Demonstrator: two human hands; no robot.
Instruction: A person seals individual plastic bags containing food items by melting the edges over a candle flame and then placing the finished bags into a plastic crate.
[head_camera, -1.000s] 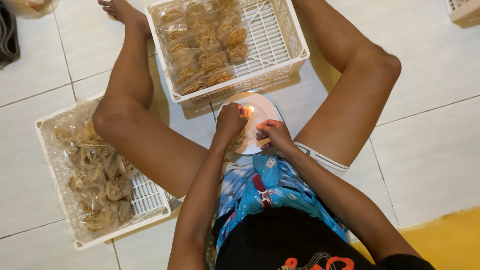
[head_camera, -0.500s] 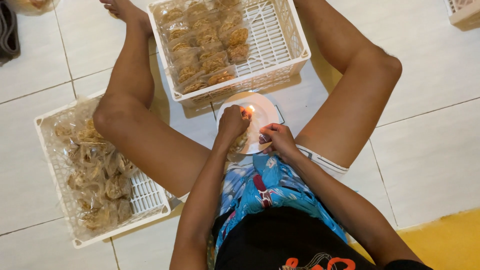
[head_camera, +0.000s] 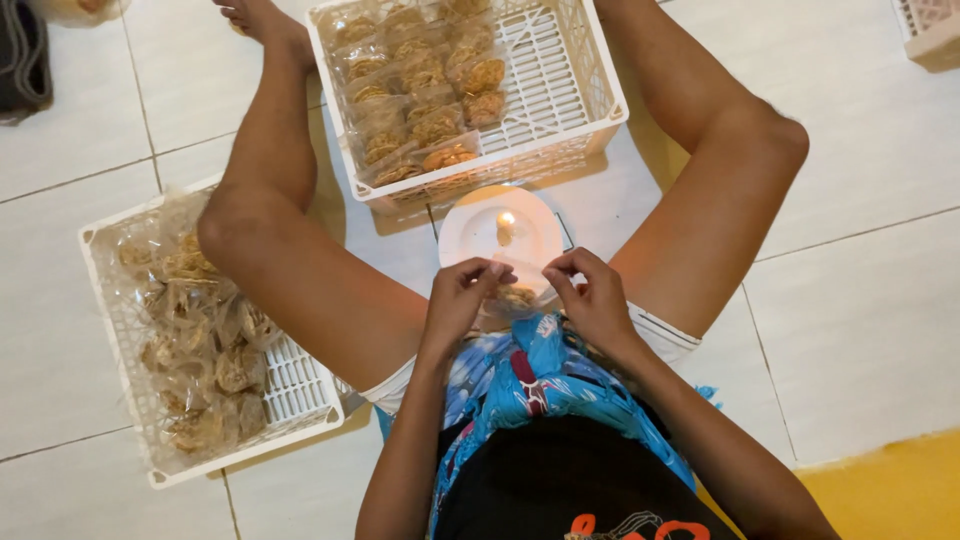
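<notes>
I sit on a tiled floor with my legs spread. Between my knees, my left hand (head_camera: 458, 297) and my right hand (head_camera: 592, 296) both pinch the top edge of a small clear plastic bag of brown snacks (head_camera: 515, 296). Just beyond the bag stands a white saucer (head_camera: 470, 234) with a short lit candle (head_camera: 505, 226) on it. The bag is held near the saucer's near rim, a little short of the flame.
A white plastic crate (head_camera: 560, 100) ahead holds rows of packed snack bags on its left side. A second white crate (head_camera: 292, 390) at my left holds loose clear bags of snacks. A yellow mat (head_camera: 890, 490) lies at the lower right, a dark object (head_camera: 22, 60) at the top left.
Both hands have drawn back toward my body with the bag, away from the flame, and the candle now shows fully.
</notes>
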